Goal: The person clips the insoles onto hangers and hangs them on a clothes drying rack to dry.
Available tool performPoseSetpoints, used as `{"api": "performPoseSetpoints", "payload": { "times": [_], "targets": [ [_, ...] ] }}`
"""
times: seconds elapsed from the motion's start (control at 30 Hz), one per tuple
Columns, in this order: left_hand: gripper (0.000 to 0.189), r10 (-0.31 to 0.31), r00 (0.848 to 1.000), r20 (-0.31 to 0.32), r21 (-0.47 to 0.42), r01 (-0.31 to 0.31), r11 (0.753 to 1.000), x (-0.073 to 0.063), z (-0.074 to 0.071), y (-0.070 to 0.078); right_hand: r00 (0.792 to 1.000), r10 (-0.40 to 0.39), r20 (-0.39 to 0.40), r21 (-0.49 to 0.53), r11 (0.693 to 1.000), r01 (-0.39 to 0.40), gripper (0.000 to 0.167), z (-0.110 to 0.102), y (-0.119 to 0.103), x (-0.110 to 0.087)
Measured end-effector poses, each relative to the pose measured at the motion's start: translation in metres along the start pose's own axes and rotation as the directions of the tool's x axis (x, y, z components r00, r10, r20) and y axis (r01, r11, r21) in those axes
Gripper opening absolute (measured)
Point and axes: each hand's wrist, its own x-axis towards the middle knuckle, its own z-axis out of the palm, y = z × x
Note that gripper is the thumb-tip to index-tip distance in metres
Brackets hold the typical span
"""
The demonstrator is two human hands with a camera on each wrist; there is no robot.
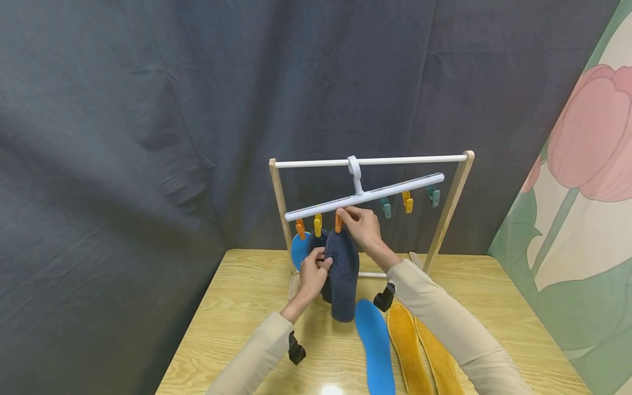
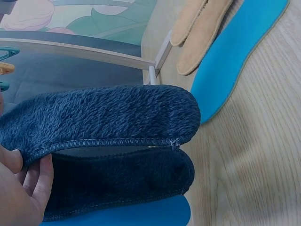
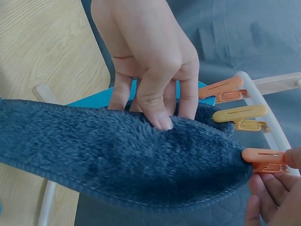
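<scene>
A dark blue fuzzy insole point(image 1: 343, 280) hangs under the white hanger point(image 1: 365, 196), its top edge at an orange clothespin point(image 3: 264, 155). My right hand point(image 1: 362, 226) pinches that clothespin between thumb and fingers. My left hand point(image 1: 313, 271) pinches the insole's side edge, thumb on the fuzzy face and fingers behind. Behind it a second dark insole point(image 2: 117, 181) hangs from a yellow clothespin point(image 1: 318, 225). Farther left, a blue insole point(image 1: 299, 249) hangs from another orange clothespin point(image 1: 300, 228).
The hanger tilts, left end low, from the rack's white rod point(image 1: 410, 160). Teal clothespins point(image 1: 433, 195) and a yellow one point(image 1: 407, 202) hang on its right half. On the wooden table point(image 1: 222, 329) lie a blue insole point(image 1: 375, 345) and two tan-orange insoles point(image 1: 410, 345).
</scene>
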Motion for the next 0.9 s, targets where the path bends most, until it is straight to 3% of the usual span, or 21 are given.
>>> {"api": "performPoseSetpoints", "payload": {
  "times": [0.23,0.6,0.9],
  "targets": [
    [0.025,0.037,0.999,-0.039,-0.011,-0.038,0.999,0.0038,0.0013,0.0041,1.000,0.019,0.003,0.005,1.000,-0.019,0.029,-0.0002,-0.0013,-0.0009],
    [0.023,0.025,0.999,-0.038,-0.043,-0.027,0.999,0.0050,0.0016,0.0038,0.999,0.004,0.043,0.008,1.000,-0.004,0.036,-0.0007,0.0013,-0.0032],
    [0.025,0.005,1.000,-0.022,-0.073,-0.006,0.997,0.0079,0.0011,-0.0005,0.996,-0.031,0.089,0.080,0.996,0.024,0.043,-0.0005,0.0055,-0.0043]
  ]
}}
